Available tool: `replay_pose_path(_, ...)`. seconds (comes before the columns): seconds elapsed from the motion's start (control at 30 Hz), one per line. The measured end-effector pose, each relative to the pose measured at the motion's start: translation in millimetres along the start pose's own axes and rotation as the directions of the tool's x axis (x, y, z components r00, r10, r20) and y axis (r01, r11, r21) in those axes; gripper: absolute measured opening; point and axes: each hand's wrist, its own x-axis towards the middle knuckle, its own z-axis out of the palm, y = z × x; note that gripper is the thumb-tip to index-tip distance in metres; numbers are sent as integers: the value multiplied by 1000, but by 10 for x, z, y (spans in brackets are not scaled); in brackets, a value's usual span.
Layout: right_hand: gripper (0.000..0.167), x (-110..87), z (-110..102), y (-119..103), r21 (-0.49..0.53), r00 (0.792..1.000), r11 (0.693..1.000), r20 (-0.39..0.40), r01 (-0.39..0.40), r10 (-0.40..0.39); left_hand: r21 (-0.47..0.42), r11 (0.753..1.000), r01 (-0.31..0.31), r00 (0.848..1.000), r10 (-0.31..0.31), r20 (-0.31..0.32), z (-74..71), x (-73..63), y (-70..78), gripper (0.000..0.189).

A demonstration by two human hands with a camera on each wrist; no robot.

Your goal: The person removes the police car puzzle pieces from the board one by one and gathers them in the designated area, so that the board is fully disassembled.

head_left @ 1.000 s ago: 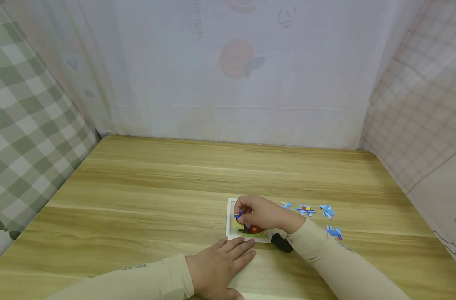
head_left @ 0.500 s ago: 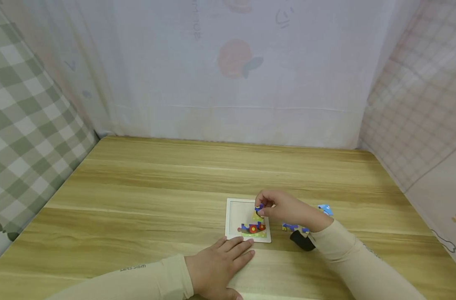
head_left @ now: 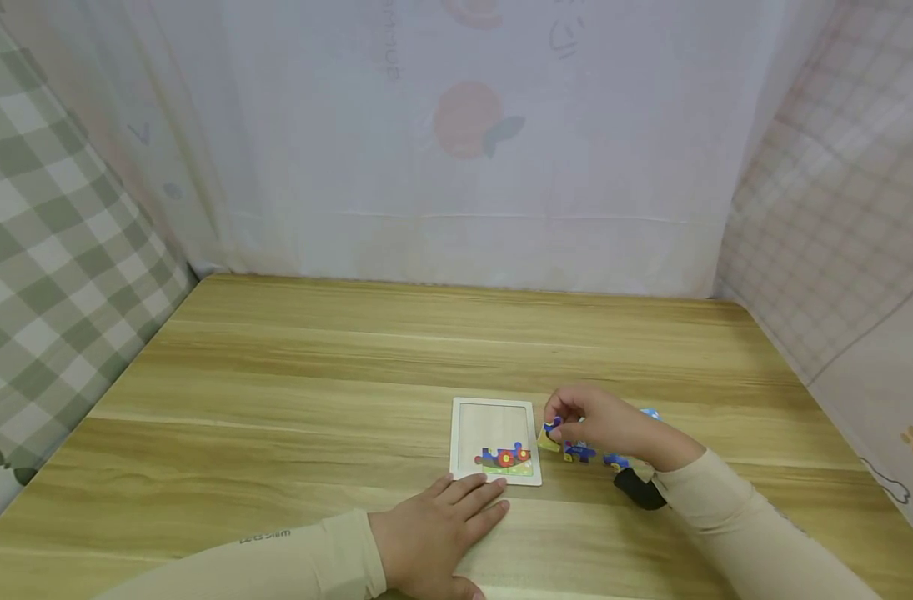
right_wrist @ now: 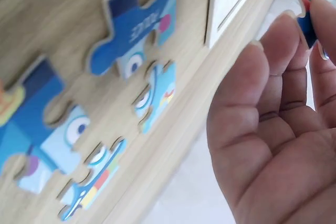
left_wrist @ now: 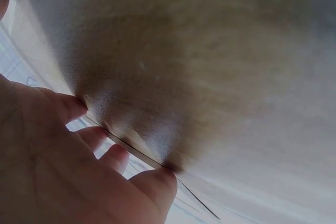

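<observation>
My right hand [head_left: 617, 429] pinches a jigsaw piece [head_left: 549, 439], yellow-green with a blue top, between thumb and fingertips just right of the puzzle tray. In the right wrist view that jigsaw piece [right_wrist: 306, 23] shows dark blue and red, partly hidden by the fingers. The white-rimmed puzzle tray [head_left: 494, 421] has joined pieces [head_left: 504, 457] with red wheels in its lower right part; the rest of its floor is bare wood. Palm down with fingers spread, my left hand [head_left: 435, 529] lies on the table, its fingertips at the tray's front rim.
Loose jigsaw pieces, among them a blue one [head_left: 579, 452], lie right of the tray, some hidden under the right hand. Several show in the right wrist view, such as a blue one with an eye [right_wrist: 131, 32]. A white curtain [head_left: 456, 208] hangs behind the wooden table [head_left: 313, 358].
My right hand has carried the pinched jigsaw piece from over the tray's left side to the right, beyond its rim. The joined pieces are uncovered now. My left hand stays in place.
</observation>
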Motion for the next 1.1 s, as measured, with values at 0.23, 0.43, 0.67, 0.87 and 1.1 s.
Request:
replay_pose_path(0.23, 7, -105, -24, 63, 27, 1000, 1000, 22, 14, -14, 2, 1000, 12, 1000, -12, -3, -12, -5, 11, 85)
replay_pose_path(0.43, 6, -186, -18, 125, 106, 998, 994, 61, 4, -11, 8, 1000, 7, 1000, -7, -13, 3, -6, 2, 85)
replay_pose_path(0.67, 7, -262, 8, 184, 105, 994, 994, 105, -25, 14, 9, 1000, 19, 1000, -19, 2, -9, -11, 10, 85)
replay_pose_path(0.87, 9, -309, 41, 231, 82, 992, 997, 126, 10, -21, 15, 1000, 7, 1000, -7, -19, 4, -13, 4, 84)
replay_pose_path(1.1, 8, -329, 83, 243, 73, 989, 997, 147, 4, -15, -2, 1000, 1, 1000, -1, -17, 25, -9, -1, 84)
